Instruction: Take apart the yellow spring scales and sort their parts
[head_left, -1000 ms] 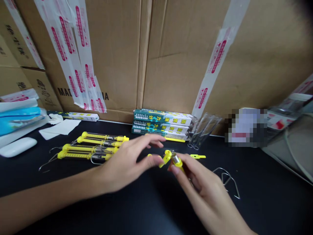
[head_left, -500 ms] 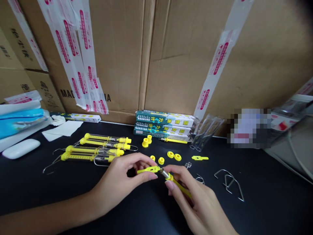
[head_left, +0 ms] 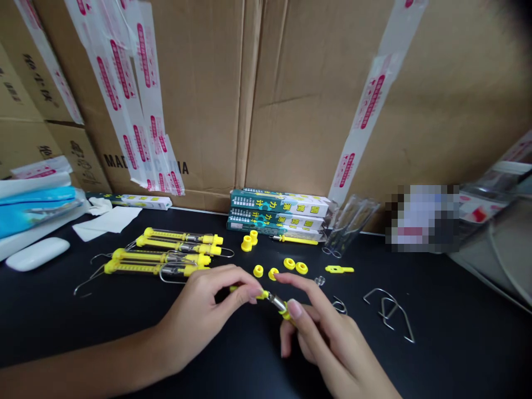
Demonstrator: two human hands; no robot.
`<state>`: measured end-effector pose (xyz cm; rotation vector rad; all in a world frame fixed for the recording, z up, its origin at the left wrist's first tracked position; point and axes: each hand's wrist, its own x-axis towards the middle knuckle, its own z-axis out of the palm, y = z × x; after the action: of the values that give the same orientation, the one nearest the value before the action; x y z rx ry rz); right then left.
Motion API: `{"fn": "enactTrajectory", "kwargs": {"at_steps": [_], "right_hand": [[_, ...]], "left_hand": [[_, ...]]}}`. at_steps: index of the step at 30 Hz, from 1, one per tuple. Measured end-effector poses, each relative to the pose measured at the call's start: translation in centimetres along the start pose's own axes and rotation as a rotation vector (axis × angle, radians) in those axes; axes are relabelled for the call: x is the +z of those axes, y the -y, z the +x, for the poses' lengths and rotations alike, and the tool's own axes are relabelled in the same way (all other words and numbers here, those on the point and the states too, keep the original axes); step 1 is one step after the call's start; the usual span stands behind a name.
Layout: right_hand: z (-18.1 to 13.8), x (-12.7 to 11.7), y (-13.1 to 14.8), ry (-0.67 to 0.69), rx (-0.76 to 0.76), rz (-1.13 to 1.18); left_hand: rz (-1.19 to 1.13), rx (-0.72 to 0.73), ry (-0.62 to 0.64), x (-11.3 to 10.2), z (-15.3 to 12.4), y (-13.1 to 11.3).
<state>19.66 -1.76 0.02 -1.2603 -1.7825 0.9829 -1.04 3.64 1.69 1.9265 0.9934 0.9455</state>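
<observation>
My left hand (head_left: 226, 302) pinches a small yellow plastic tab (head_left: 263, 295), mostly covered by my fingers. My right hand (head_left: 322, 332) grips a yellow spring-scale rod (head_left: 286, 313) with a metal spring (head_left: 276, 302) at its upper end; the index finger is stretched out above it. The spring's tip meets the tab's end between my hands, but whether they are hooked together I cannot tell. Just beyond lie yellow ring caps (head_left: 258, 270) and a matching yellow tab (head_left: 339, 269). Another yellow rod with a spring (head_left: 295, 239) lies farther back.
Several assembled spring scales (head_left: 166, 255) with wire hooks lie at left. Printed boxes (head_left: 278, 208) are stacked at the back, beside clear tubes (head_left: 351, 224). Bent wire hooks (head_left: 390, 310) lie at right. A white mouse-like object (head_left: 38, 255) and paper (head_left: 107, 223) are far left. Large cardboard boxes (head_left: 199, 100) stand behind.
The spring end and the tab have come together. My right index finger has lifted off the rod and straightened, and my left fingers have slid toward the tab's spring end.
</observation>
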Motion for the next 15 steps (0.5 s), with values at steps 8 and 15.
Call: {"fn": "enactTrajectory", "kwargs": {"at_steps": [8,15], "right_hand": [[0.15,0.11,0.54,-0.007,0.107,0.163],[0.17,0.17,0.23,0.092,0.107,0.306]], "left_hand": [[-0.094,-0.118,0.129,0.36,0.06,0.07],[-0.254,-0.122,0.094,0.41,0.07,0.14]]}}
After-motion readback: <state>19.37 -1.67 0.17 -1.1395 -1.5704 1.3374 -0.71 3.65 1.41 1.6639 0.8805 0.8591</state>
